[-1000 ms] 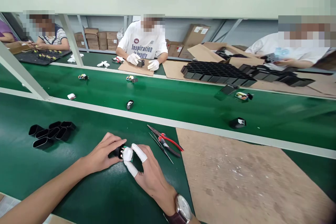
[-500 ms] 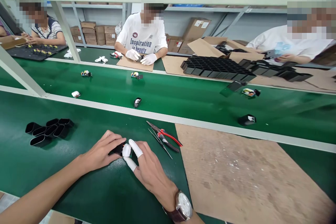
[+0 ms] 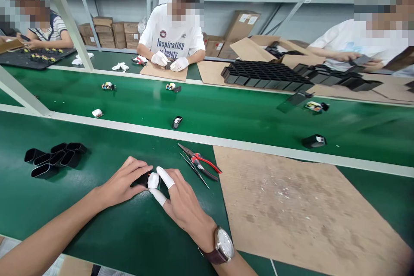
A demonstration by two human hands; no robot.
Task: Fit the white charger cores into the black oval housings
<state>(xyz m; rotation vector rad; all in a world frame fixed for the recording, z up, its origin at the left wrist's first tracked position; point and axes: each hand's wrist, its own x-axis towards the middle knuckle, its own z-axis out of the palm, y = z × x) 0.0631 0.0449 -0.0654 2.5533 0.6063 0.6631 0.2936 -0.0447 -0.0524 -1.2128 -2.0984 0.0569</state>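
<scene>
My left hand (image 3: 127, 184) is closed around a black plastic casing (image 3: 141, 181) lying low over the green bench. A circuit board with a white padded top (image 3: 154, 180) sits at the casing's open end, partly inside it. My right hand (image 3: 184, 202), with white finger cots on thumb and index finger, pinches the outer end of that board. How deep the board sits is hidden by my fingers. Red-and-black long-nose pliers (image 3: 202, 164) and metal tweezers (image 3: 196, 171) lie beyond my right hand. Several empty black casings (image 3: 44, 171) stand grouped to the left.
A cardboard sheet (image 3: 291, 207) covers the bench at right. Behind a pale rail, a green conveyor belt (image 3: 226, 112) carries circuit boards (image 3: 108, 86) and a filled casing (image 3: 315, 141). Across it, co-workers handle parts beside rows of black casings (image 3: 267, 76). A slanting post (image 3: 24, 90) rises at left.
Parts on the belt have moved rightward. My view has tilted slightly down; both hands keep their hold with little visible change. The co-worker at right has shifted their hands with a dark part.
</scene>
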